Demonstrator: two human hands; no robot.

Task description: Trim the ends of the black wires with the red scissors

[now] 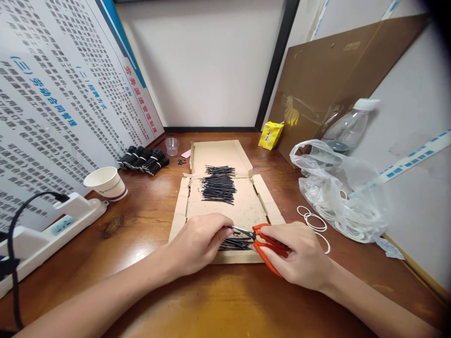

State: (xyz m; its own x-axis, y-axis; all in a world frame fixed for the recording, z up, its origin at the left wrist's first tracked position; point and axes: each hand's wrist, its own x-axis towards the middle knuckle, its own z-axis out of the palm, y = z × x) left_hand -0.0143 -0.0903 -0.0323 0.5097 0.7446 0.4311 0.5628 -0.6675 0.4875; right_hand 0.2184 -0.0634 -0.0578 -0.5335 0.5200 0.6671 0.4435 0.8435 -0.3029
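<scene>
My right hand [299,253] grips orange-handled scissors [266,241] whose blades point left. My left hand [202,239] is closed on a small bunch of thin black strands [235,243] right at the blade tips. Both hands rest over the near edge of a flattened cardboard sheet [246,211]. A larger pile of cut black strands [218,185] lies in the middle of that cardboard, beyond my hands.
Bundled black strands [144,159] and a clear small cup [172,146] sit at the back left, with a paper cup [105,183] and a white power strip [52,225] nearer. White rubber bands [313,220], a plastic bag [338,192], a bottle [348,126] and a yellow box [270,135] are at right.
</scene>
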